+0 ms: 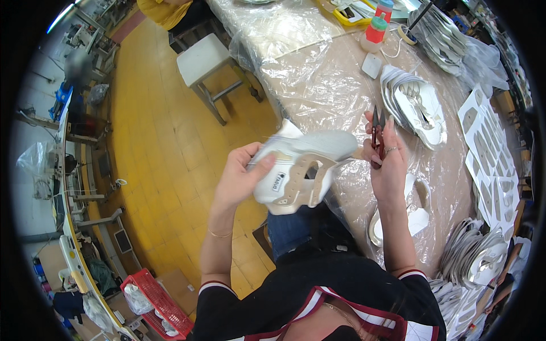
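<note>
One upper [292, 175] held left, snips [375, 131] just to its right

From my end, the left grip [242, 177] clasps the upper by its left end, beside the surface [333, 77]. Its long axis slants forward and rightward, so the upper's right end, blurred, lies nearest the right grip [388, 170]. That one is closed around the snips, blades pointing forward, past the upper rather than at it. I can't tell whether the right grip touches the upper. I judge the coming move turns on the blades' angle against that axis.
</note>
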{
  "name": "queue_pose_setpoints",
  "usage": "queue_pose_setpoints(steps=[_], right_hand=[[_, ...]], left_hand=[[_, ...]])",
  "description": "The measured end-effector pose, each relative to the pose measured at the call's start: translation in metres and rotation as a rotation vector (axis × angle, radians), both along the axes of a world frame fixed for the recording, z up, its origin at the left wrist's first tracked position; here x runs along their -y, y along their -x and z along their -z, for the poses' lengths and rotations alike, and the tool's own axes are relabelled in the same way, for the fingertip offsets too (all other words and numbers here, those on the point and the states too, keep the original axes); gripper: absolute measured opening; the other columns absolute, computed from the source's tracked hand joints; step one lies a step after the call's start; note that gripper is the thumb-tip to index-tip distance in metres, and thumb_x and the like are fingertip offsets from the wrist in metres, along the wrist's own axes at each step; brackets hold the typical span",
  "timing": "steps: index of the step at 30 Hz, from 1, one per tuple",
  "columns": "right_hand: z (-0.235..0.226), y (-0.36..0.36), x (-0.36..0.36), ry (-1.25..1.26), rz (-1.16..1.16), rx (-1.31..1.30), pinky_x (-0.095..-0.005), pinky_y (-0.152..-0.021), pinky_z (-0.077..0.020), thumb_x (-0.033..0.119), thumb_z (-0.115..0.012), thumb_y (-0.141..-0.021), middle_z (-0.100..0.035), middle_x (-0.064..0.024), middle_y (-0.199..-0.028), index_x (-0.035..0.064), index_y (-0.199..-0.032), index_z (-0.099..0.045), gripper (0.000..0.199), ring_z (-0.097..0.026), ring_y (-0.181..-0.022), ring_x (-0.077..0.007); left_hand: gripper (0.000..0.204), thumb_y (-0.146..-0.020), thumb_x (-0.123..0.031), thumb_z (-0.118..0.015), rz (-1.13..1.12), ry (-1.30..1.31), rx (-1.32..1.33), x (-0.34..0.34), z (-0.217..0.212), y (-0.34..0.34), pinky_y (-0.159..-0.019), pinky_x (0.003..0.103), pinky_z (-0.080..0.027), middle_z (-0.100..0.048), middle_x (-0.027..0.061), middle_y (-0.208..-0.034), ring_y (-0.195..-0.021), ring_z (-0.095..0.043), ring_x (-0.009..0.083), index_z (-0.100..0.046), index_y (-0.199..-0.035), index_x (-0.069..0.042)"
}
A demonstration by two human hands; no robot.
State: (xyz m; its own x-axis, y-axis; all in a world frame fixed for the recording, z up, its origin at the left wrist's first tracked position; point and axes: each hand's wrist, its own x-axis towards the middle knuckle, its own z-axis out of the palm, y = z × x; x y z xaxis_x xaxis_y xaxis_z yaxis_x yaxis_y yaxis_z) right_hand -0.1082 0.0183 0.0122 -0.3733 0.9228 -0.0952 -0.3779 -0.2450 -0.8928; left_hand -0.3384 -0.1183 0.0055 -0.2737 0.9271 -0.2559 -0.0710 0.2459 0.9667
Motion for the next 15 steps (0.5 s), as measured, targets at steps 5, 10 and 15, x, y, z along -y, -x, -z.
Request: queue_pose_setpoints(steps=[5, 10, 15], right_hand=[[0.023, -0.005, 0.009, 0.058, -0.187, 0.095, -0.0179, -0.054, -0.0253, 0.033, -0.044, -0.103, -0.060, 0.0003, -0.102, 0.0043, -0.135, -0.049, 0.043, -0.030, -0.058, -0.0016], [0.020, -0.002, 0.020, -0.247, -0.089, 0.435, -0.0174, -0.053, -0.0232, 0.021, -0.070, -0.089, -0.051, 0.0079, -0.076, 0.0058, -0.127, -0.057, 0.042, -0.030, -0.058, 0.0015], [0.007, -0.005, 0.017, -0.351, 0.000, 0.570, -0.0187, -0.049, -0.0241, 0.016, -0.081, -0.078, -0.051, 0.0098, -0.079, 0.0072, -0.123, -0.060, 0.050, -0.027, -0.055, -0.0013]], left_hand=[[0.032, -0.100, -0.019, -0.054, -0.029, -0.200, 0.591, 0.006, 0.032, 0.012, -0.085, 0.026, -0.052, -0.066, 0.0082, -0.111, -0.097, -0.064, 0.0103, -0.055, -0.121, 0.005], [0.032, -0.100, -0.018, -0.052, -0.055, -0.219, 0.733, 0.005, 0.042, 0.011, -0.088, 0.028, -0.052, -0.065, 0.0097, -0.115, -0.101, -0.064, 0.0125, -0.054, -0.122, 0.005], [0.032, -0.100, -0.017, -0.051, -0.047, -0.178, 0.793, -0.003, 0.043, 0.014, -0.090, 0.030, -0.053, -0.064, 0.0114, -0.118, -0.103, -0.064, 0.0149, -0.053, -0.124, 0.005]])
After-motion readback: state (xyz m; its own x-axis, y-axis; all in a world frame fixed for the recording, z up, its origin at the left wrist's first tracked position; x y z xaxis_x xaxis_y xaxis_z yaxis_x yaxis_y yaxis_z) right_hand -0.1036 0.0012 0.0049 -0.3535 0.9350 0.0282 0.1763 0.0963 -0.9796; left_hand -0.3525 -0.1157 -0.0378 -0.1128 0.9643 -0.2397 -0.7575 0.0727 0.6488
